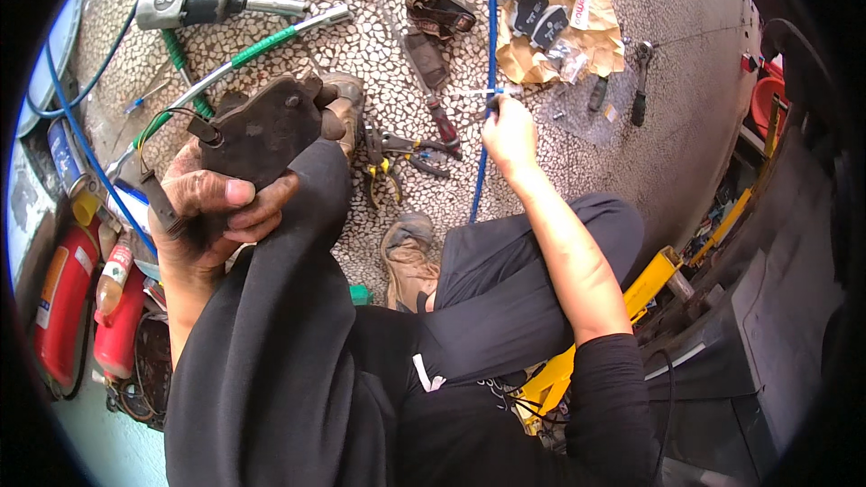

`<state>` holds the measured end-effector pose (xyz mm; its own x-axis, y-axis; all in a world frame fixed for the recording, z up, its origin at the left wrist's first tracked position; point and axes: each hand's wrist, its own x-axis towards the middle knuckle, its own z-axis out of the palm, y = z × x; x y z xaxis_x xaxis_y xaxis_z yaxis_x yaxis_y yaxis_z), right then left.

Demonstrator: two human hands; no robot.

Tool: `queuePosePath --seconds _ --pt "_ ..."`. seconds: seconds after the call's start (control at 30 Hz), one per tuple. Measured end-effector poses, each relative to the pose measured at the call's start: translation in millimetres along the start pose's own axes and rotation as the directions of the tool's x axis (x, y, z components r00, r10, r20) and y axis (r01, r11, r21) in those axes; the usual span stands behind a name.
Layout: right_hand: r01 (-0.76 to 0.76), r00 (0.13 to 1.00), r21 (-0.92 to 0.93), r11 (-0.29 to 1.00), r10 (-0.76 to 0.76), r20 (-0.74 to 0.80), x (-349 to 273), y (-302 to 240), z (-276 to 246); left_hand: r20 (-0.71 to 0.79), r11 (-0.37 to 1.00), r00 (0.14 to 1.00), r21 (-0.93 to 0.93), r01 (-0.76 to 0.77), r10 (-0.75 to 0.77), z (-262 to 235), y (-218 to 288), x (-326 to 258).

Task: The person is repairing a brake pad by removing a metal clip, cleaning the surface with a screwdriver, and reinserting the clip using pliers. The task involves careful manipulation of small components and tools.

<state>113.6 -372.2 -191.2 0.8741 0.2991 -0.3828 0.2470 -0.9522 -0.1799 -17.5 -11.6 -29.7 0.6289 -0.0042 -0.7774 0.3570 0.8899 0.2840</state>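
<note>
My left hand (pixel 230 207) is closed on a dark, dirty brake pad (pixel 262 131), held up above my bent knee with its broad flat side showing. A thin wire (pixel 167 117) loops from the pad's left end. My right hand (pixel 511 137) is out over the floor beside the blue hose (pixel 492 22), its fingers drawn together. What it grips is mostly hidden; a small dark end shows at the fingertips. Right by these fingers is a thin white and blue item (pixel 487 91), and I cannot tell if it is held.
New brake pads (pixel 541 22) lie on brown paper (pixel 604 41), with a ratchet (pixel 641 81) further right. Pliers (pixel 383 171) and a red-handled screwdriver (pixel 442 122) are between my hands. An impact wrench (pixel 194 2) lies far left, red extinguishers (pixel 68 298) near left, a yellow jack (pixel 654 284) right.
</note>
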Motion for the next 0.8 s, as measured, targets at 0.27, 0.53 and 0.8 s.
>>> queuePosePath --seconds 0.27,0.53,0.8 --pt "0.076 0.997 -0.226 0.971 -0.081 -0.012 -1 -6 -13 0.124 0.972 0.992 0.232 -0.024 -0.005 13 -6 3" --pt "0.443 0.859 -0.384 0.81 -0.507 -0.078 69 15 -16 0.23 0.969 0.968 0.245 0.039 -0.097 -3 -2 6" --pt "0.489 0.854 -0.201 0.849 -0.513 -0.089 57 5 -58 -0.022 0.988 0.999 0.148 0.041 -0.038 -13 -6 6"
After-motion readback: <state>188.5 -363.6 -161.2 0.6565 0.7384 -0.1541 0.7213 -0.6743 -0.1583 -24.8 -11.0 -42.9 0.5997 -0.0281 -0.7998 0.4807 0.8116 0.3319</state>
